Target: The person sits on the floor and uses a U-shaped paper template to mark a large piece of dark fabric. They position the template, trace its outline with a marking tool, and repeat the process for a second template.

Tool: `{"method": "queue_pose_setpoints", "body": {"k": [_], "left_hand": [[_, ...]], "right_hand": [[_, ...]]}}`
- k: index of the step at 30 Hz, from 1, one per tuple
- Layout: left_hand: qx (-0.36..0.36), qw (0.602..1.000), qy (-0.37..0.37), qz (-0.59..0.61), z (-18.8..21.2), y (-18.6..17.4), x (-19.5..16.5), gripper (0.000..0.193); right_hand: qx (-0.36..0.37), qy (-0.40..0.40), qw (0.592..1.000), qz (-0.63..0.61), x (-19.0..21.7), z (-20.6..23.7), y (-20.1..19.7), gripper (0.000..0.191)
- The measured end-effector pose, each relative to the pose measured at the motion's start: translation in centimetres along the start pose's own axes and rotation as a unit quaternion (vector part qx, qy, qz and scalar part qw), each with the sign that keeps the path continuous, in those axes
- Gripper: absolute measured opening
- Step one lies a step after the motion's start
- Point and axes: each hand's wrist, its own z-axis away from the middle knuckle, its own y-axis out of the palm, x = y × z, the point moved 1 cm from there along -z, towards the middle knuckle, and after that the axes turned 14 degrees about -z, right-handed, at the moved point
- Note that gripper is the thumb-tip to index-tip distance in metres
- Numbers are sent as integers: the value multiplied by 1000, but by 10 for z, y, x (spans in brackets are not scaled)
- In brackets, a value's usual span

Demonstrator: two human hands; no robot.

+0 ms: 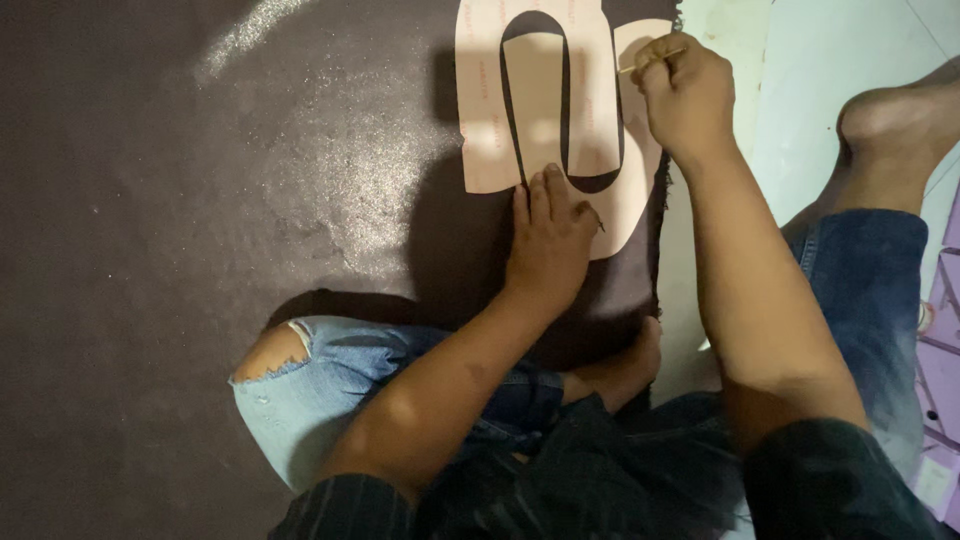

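A pale pink card template (530, 90) with a long oval cut-out lies on a large dark brown leather-like sheet (200, 200) spread on the floor. My left hand (548, 235) presses flat on the template's lower edge, fingers together. My right hand (685, 95) is closed around a thin light-coloured stick or pen (650, 62), its tip at the template's right side near the sheet's frayed edge.
My bent knee in torn light blue jeans (300, 380) and a bare foot (625, 365) rest on the sheet. My other foot (900, 120) lies on the pale floor (800, 60) at right. Purple box-like objects (940, 350) stand at the far right edge.
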Motion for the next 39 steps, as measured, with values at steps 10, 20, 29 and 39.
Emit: {"method": "queue_pose_setpoints", "body": {"k": [10, 20, 29, 39], "left_hand": [[-12, 1000, 6, -9, 0, 4, -1, 25], [14, 1000, 5, 1, 1, 4, -2, 27], [22, 1000, 10, -7, 1, 6, -2, 28], [40, 999, 19, -12, 0, 3, -2, 29]], "right_hand": [[-3, -38, 996, -76, 4, -30, 8, 10], [-20, -28, 999, 10, 3, -31, -5, 12], [-17, -57, 994, -92, -10, -32, -5, 16], [-59, 44, 995, -64, 1, -29, -20, 15]]}}
